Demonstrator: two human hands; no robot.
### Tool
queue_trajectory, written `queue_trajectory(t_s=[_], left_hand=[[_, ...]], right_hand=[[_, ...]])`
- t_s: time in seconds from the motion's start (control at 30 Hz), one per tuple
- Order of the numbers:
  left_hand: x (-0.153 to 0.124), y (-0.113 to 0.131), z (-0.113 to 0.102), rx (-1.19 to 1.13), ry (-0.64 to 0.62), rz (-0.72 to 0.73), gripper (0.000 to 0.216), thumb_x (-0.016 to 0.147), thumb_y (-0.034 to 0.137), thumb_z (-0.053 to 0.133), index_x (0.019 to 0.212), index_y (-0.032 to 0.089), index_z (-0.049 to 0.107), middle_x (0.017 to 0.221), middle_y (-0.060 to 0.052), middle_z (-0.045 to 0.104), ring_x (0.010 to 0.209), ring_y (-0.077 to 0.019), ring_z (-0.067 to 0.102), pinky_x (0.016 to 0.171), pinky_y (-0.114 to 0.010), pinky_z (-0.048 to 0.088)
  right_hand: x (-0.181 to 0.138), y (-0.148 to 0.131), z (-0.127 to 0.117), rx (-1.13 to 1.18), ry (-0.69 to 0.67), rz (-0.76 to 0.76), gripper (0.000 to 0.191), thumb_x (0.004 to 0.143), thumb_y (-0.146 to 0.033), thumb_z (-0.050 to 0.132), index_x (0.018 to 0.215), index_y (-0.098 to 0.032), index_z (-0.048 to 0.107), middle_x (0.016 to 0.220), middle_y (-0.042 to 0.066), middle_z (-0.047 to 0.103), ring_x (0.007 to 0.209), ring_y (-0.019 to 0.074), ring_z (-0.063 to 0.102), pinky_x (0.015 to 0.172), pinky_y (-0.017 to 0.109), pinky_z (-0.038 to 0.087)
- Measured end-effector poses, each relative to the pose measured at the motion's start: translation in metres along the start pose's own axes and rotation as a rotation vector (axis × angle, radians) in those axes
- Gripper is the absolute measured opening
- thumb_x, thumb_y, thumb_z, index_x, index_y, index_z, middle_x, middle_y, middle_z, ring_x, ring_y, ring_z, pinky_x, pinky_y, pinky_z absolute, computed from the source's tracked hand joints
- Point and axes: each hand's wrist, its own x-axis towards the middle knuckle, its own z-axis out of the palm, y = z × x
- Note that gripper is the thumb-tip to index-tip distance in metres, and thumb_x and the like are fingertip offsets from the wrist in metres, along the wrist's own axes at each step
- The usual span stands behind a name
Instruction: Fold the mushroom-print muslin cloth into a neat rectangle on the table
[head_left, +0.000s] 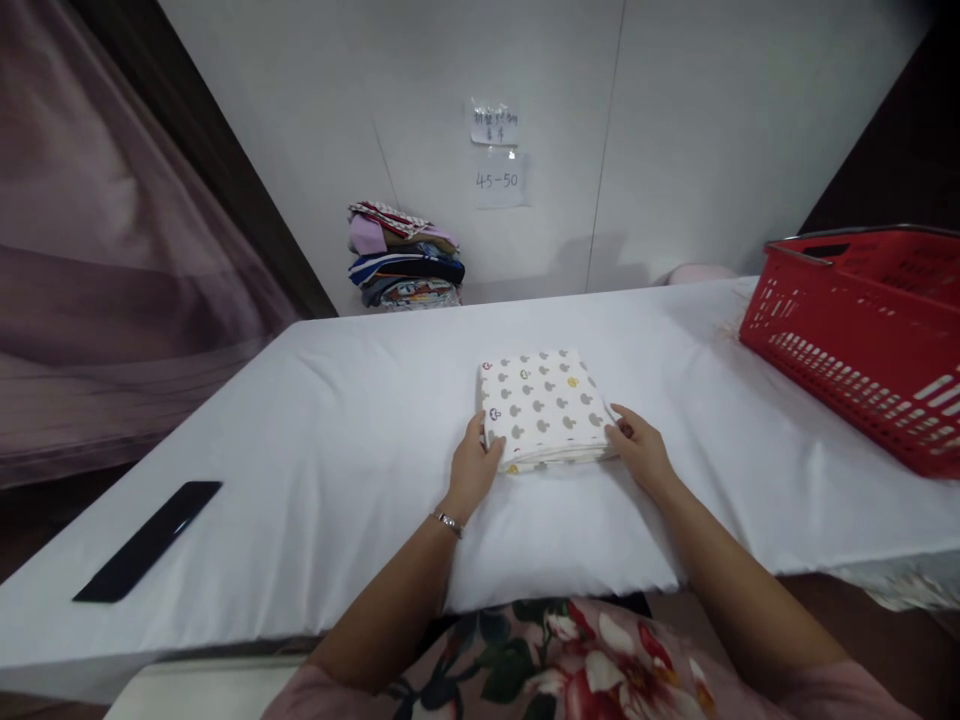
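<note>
In the middle of the white-covered table lies a white cloth (541, 400), folded into a flat square and printed with small grey, yellow and red figures. My left hand (475, 462) grips its near left corner, thumb on top and fingers at the side. At the near right corner, my right hand (636, 445) pinches the edge between thumb and curled fingers. The folded layers show along the side facing me. What lies inside the fold is hidden.
A red plastic basket (847, 345) stands at the table's right. A dark flat object (150, 540) lies front left. Behind the far edge rises a stack of folded clothes (405, 258) against the wall. A pinkish curtain (112, 250) hangs at left.
</note>
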Motion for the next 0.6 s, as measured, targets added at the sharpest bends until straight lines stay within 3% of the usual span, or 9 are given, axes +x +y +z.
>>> queue_trajectory(t_s=[0.1, 0.17, 0.27, 0.33, 0.43, 0.6], left_hand=[[-0.002, 0.0, 0.0, 0.022, 0.013, 0.039, 0.056, 0.084, 0.033, 0.054, 0.136, 0.023, 0.035, 0.121, -0.007, 0.058, 0.093, -0.0185, 0.06, 0.082, -0.031, 0.047], [-0.004, 0.004, -0.002, 0.112, 0.065, 0.14, 0.052, 0.085, 0.03, 0.053, 0.134, 0.021, 0.039, 0.128, -0.009, 0.052, 0.105, -0.021, 0.056, 0.089, -0.034, 0.046], [-0.009, 0.012, -0.003, 0.282, 0.139, 0.372, 0.039, 0.086, 0.028, 0.053, 0.124, 0.021, 0.049, 0.136, -0.01, 0.045, 0.122, -0.025, 0.043, 0.1, -0.041, 0.037], [-0.014, 0.018, -0.001, 0.355, 0.103, 0.513, 0.03, 0.087, 0.03, 0.054, 0.116, 0.022, 0.055, 0.134, -0.009, 0.048, 0.124, -0.025, 0.04, 0.103, -0.042, 0.032], [-0.017, 0.024, 0.006, 0.393, -0.005, 0.638, 0.025, 0.087, 0.031, 0.055, 0.11, 0.022, 0.059, 0.127, -0.006, 0.054, 0.119, -0.0232, 0.043, 0.101, -0.04, 0.031], [-0.011, 0.027, 0.013, 0.398, -0.168, 0.639, 0.019, 0.088, 0.027, 0.054, 0.103, 0.024, 0.064, 0.109, -0.004, 0.062, 0.104, -0.0199, 0.05, 0.094, -0.037, 0.035]], right_hand=[[0.001, 0.0, -0.001, 0.038, -0.007, 0.021, 0.05, 0.078, -0.04, 0.052, 0.121, -0.015, 0.058, 0.074, -0.001, 0.059, 0.062, 0.014, 0.052, 0.065, 0.032, 0.045], [-0.001, -0.003, -0.003, -0.019, -0.002, -0.012, 0.048, 0.08, -0.04, 0.051, 0.12, -0.016, 0.058, 0.078, 0.001, 0.06, 0.063, 0.0152, 0.053, 0.065, 0.033, 0.047], [-0.009, -0.011, -0.006, -0.195, 0.074, -0.207, 0.041, 0.086, -0.039, 0.046, 0.119, -0.019, 0.058, 0.104, 0.009, 0.061, 0.088, 0.0226, 0.058, 0.078, 0.039, 0.048], [-0.014, -0.017, -0.007, -0.276, 0.089, -0.393, 0.037, 0.089, -0.037, 0.045, 0.119, -0.021, 0.057, 0.118, 0.011, 0.057, 0.106, 0.0261, 0.053, 0.088, 0.043, 0.045], [-0.02, -0.021, -0.003, -0.315, -0.034, -0.612, 0.033, 0.09, -0.035, 0.048, 0.118, -0.022, 0.057, 0.117, 0.01, 0.06, 0.111, 0.0259, 0.052, 0.094, 0.044, 0.041], [-0.019, -0.02, 0.0, -0.345, -0.138, -0.674, 0.029, 0.089, -0.034, 0.051, 0.115, -0.025, 0.059, 0.115, 0.008, 0.062, 0.109, 0.0265, 0.055, 0.091, 0.046, 0.042]])
